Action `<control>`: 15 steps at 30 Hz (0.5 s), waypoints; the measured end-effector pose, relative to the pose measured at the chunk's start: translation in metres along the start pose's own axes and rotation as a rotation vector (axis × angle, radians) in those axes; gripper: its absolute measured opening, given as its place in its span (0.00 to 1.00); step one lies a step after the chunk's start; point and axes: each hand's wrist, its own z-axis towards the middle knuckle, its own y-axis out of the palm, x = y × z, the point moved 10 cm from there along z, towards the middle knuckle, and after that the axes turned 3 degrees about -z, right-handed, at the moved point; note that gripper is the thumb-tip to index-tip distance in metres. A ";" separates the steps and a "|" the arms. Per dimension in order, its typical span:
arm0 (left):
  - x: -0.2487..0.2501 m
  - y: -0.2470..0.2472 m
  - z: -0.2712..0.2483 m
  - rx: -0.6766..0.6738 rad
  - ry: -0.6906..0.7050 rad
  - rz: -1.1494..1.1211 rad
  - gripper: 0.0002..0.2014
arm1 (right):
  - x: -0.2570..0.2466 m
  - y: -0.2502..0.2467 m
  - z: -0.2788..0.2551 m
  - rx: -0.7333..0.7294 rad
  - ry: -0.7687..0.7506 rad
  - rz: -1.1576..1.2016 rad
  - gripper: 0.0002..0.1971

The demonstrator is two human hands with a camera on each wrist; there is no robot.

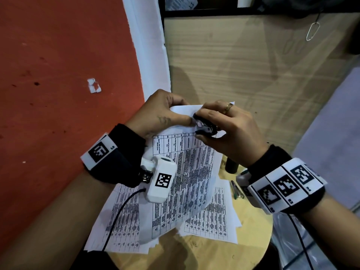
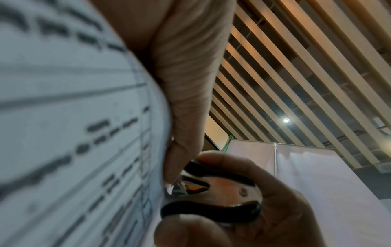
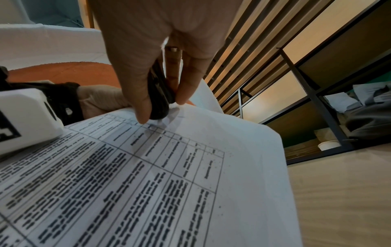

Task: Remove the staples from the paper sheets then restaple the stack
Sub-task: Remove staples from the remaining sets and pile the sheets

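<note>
Right hand (image 1: 229, 129) squeezing staple remover (image 1: 205, 127) at top edge of paper sheets (image 1: 187, 172), left hand (image 1: 165, 112) pinching that edge just beside it.

Dim indoor light, warm w/ an orange cast on the ceiling slats (image 2: 296, 70) in both wrist views. One small round lamp (image 2: 286, 120) glares up there, tiny bright dot. Head view fairly sharp in the middle; soft shadows fall across the wood panel (image 1: 253, 61). Edges bend from the wide lens, e.g. the white wall strip (image 1: 148, 45) curves. Left wrist view: printed paper (image 2: 63, 117) very close, text badly blurred. Right wrist view sharper, print mostly crisp, far shelves (image 3: 317, 93) darker.
</note>
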 end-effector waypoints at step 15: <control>0.002 0.008 0.000 -0.063 0.018 -0.052 0.14 | -0.007 0.003 0.004 -0.025 -0.043 -0.025 0.12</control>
